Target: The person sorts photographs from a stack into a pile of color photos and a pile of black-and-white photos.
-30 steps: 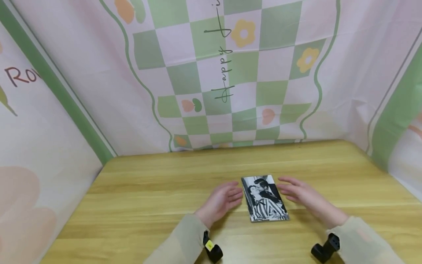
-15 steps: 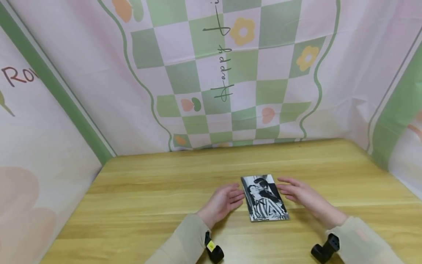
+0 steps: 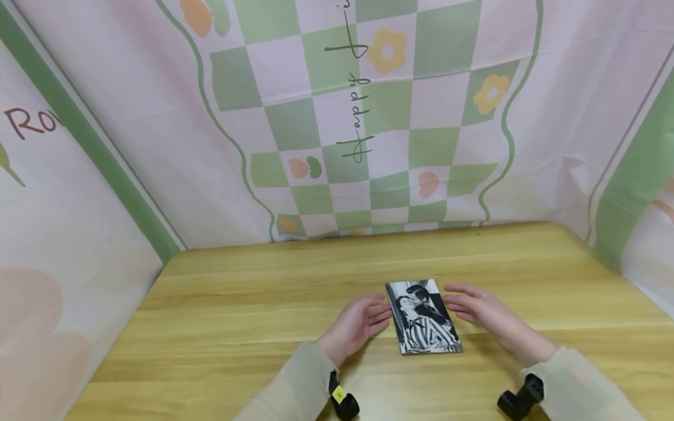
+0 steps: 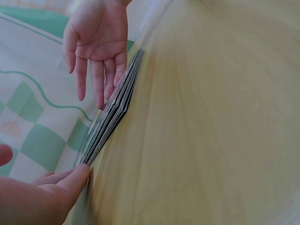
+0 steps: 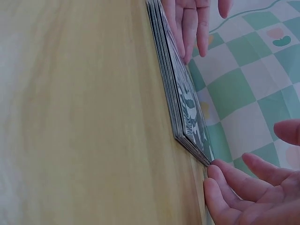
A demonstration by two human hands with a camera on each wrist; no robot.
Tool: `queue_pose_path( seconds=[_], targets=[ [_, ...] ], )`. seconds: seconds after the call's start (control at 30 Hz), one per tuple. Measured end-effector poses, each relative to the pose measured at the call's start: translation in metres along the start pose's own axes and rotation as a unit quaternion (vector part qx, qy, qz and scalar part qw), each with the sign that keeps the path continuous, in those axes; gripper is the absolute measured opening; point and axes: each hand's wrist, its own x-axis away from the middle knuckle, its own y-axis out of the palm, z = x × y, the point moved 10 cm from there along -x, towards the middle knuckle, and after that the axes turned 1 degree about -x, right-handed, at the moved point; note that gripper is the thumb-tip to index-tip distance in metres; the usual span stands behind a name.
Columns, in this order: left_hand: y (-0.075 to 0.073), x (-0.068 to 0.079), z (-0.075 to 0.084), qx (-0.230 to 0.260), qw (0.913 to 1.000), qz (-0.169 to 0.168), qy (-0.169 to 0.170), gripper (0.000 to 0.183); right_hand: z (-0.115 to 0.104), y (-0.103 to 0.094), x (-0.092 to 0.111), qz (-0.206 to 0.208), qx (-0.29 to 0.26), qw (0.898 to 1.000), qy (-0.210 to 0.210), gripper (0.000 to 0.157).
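Observation:
A thin stack of photo cards (image 3: 423, 318) lies flat on the wooden table, its top card a black-and-white picture of two people. Several layers show along the stack's edge (image 5: 166, 79) in the right wrist view. My left hand (image 3: 354, 326) is at the stack's left side, fingers extended, fingertips at or very near the edge. On the opposite side my right hand (image 3: 487, 313) has its fingers loosely extended by the right edge. Neither hand curls round the cards. In the left wrist view the left fingertips (image 4: 77, 176) appear to meet the stack's near corner.
The wooden table (image 3: 237, 304) extends left and right of the hands. A printed cloth (image 3: 389, 134) with green checks hangs behind its back edge, and more cloth hangs at both sides. Black wrist cameras (image 3: 344, 403) sit at both cuffs.
My left hand has shifted slightly to the right, closer to the stack's left edge. The right hand and the stack stay almost in place.

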Motion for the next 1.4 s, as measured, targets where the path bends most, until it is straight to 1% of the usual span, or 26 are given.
queue_pose_path(
  seconds=[0.2, 0.37, 0.5, 0.63, 0.7, 0.83, 0.9, 1.0, 1.07, 1.27, 1.4],
  targets=[
    [0.000, 0.000, 0.000, -0.001, 1.0000, 0.006, 0.001, 0.054, 0.002, -0.002, 0.000, 0.000, -0.039, 0.999, -0.005, 0.055],
    [0.002, 0.002, 0.003, -0.005, 1.0000, -0.001, 0.002, 0.055, -0.001, -0.004, -0.001, -0.002, -0.068, 0.997, -0.026, 0.054],
    [0.006, 0.004, 0.007, 0.000, 0.9999, -0.007, 0.007, 0.054, -0.003, -0.007, -0.002, 0.010, -0.081, 0.996, -0.036, 0.053],
    [0.008, 0.005, 0.009, 0.009, 0.9998, -0.008, 0.016, 0.053, -0.001, -0.009, -0.002, 0.036, -0.083, 0.995, -0.032, 0.058],
    [0.008, 0.004, 0.009, 0.009, 0.9997, -0.006, 0.022, 0.051, 0.000, -0.010, -0.002, 0.053, -0.072, 0.996, -0.029, 0.060],
    [0.004, 0.001, 0.006, 0.011, 0.9992, 0.020, 0.032, 0.052, 0.002, -0.012, -0.001, 0.087, -0.038, 0.995, -0.020, 0.061],
    [0.000, 0.000, 0.004, 0.013, 0.9985, 0.041, 0.036, 0.053, 0.003, -0.010, -0.001, 0.089, -0.028, 0.996, -0.018, 0.060],
    [-0.007, 0.001, 0.001, 0.017, 0.9967, 0.071, 0.034, 0.052, 0.001, -0.004, -0.002, 0.075, -0.035, 0.996, -0.017, 0.061],
    [-0.012, 0.003, -0.001, 0.019, 0.9959, 0.082, 0.031, 0.049, 0.001, 0.000, -0.003, 0.066, -0.051, 0.996, -0.014, 0.061],
    [-0.022, 0.008, -0.001, 0.016, 0.9963, 0.083, 0.016, 0.046, 0.000, 0.011, -0.006, 0.035, -0.112, 0.993, 0.005, 0.058],
    [-0.031, 0.013, -0.001, 0.005, 0.9965, 0.083, 0.008, 0.048, -0.003, 0.022, -0.009, 0.023, -0.118, 0.993, 0.018, 0.058]
  ],
)
